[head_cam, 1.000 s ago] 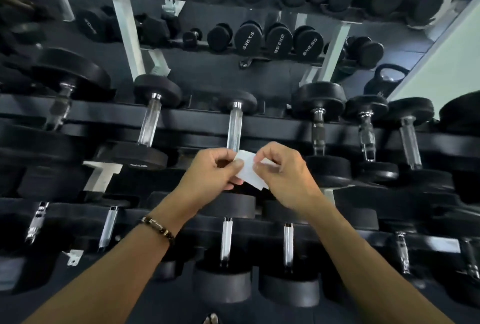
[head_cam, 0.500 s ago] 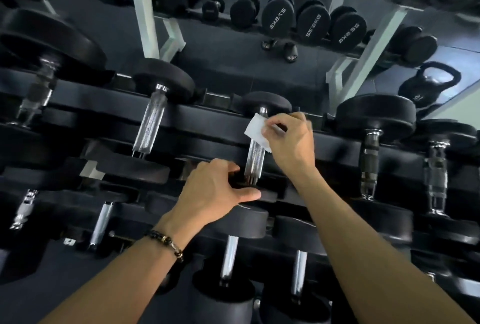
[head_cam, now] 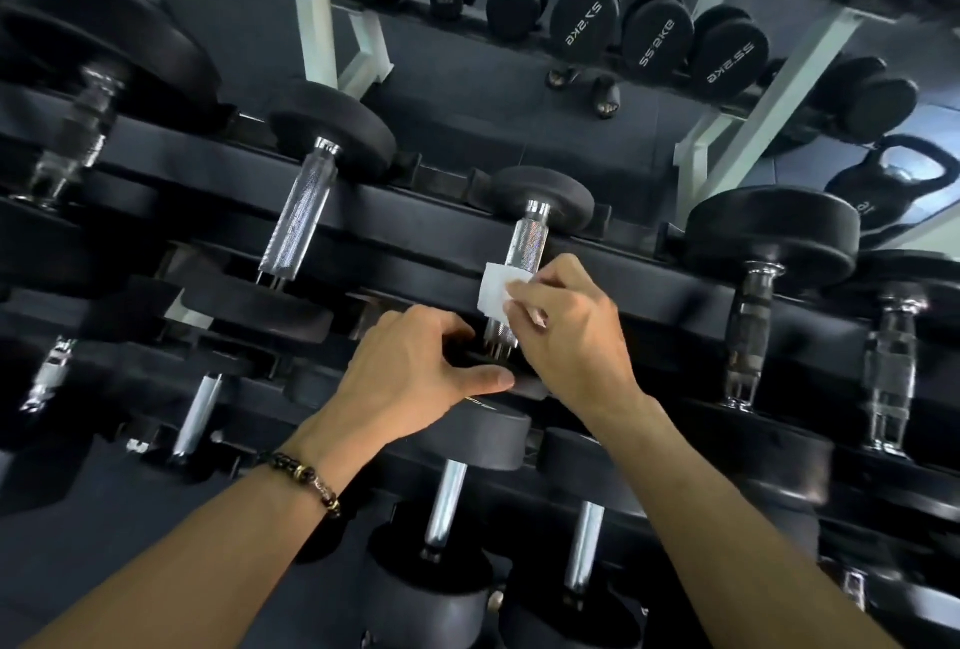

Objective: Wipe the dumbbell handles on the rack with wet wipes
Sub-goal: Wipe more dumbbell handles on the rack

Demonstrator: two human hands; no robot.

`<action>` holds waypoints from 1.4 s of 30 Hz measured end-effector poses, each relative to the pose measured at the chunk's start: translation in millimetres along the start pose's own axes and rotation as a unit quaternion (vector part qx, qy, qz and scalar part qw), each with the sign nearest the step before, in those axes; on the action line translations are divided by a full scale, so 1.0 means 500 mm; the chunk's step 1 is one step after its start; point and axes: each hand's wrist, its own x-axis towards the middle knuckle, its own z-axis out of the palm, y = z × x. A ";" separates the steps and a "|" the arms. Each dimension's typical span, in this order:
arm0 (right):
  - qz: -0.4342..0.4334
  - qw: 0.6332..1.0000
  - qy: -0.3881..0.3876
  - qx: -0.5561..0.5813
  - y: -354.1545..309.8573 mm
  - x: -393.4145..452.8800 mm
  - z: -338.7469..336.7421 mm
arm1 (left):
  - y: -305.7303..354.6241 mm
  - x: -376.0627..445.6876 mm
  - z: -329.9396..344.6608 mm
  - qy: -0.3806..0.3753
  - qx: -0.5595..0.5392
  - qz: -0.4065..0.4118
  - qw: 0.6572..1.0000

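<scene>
Right hand presses wipe on handle; left hand grips near head

Both arms reach forward. Left hand curls with thumb out; right hand pinches with curled fingers.

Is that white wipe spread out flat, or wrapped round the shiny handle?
Wrapped, at least partly: the wipe bends against the handle, pinched there by the right hand. How far round it goes cannot be told.
</scene>
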 end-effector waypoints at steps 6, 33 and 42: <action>0.007 0.997 0.075 -0.030 0.019 0.067 0.020 | -0.006 -0.003 0.005 0.002 0.000 0.003 1.000; -0.279 0.916 -0.254 -0.134 0.033 0.074 -0.064 | -0.031 -0.008 0.032 0.014 -0.050 -0.013 0.999; -0.205 0.942 -0.156 -0.215 0.054 0.138 -0.068 | -0.025 -0.012 0.035 0.033 -0.046 -0.037 0.998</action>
